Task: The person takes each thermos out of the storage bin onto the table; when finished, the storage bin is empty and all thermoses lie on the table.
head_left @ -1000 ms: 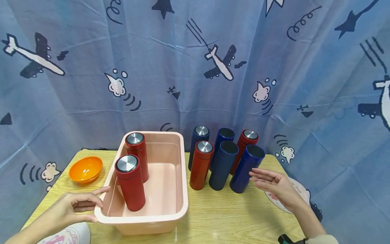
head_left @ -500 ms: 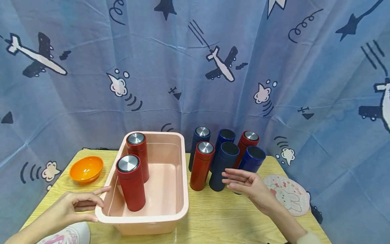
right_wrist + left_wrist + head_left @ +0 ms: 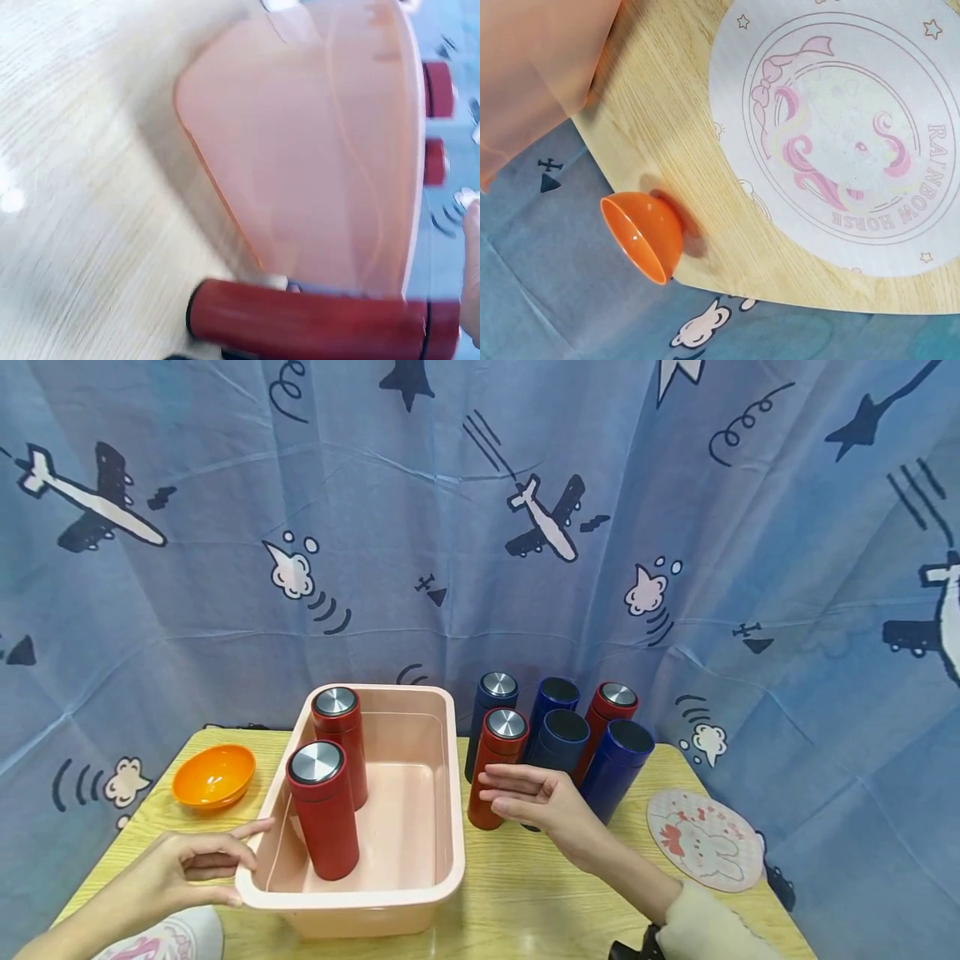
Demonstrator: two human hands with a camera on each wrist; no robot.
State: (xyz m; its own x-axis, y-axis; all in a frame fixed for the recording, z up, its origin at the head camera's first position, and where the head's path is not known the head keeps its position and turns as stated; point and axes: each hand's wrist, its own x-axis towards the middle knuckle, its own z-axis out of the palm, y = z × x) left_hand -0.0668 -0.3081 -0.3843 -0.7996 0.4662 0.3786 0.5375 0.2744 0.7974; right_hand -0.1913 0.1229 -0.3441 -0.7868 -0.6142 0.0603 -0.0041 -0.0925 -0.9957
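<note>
A pale pink plastic tub (image 3: 401, 827) holds two upright red vacuum flasks, one in front (image 3: 324, 827) and one behind (image 3: 341, 727), along its left side. At the tub's front left corner, my left hand (image 3: 198, 864) grips the rim between thumb and fingers. My right hand (image 3: 551, 810) has its fingers extended by an orange-red flask (image 3: 495, 747) standing on the table right of the tub. It overlaps that flask in the head view; contact cannot be made out. Partly behind the hand is a dark blue flask (image 3: 562, 739).
Further flasks stand close together: a bright blue one (image 3: 618, 764), a red one (image 3: 611, 706), a navy one (image 3: 491, 693) and another blue one (image 3: 555, 693). An orange bowl (image 3: 213, 777) sits left of the tub. Round mats lie at right (image 3: 705, 839) and front left (image 3: 840, 135).
My right hand has swept left, from beside the bright blue flask, past the dark blue one, to the orange-red one. The left hand stays on the tub's rim.
</note>
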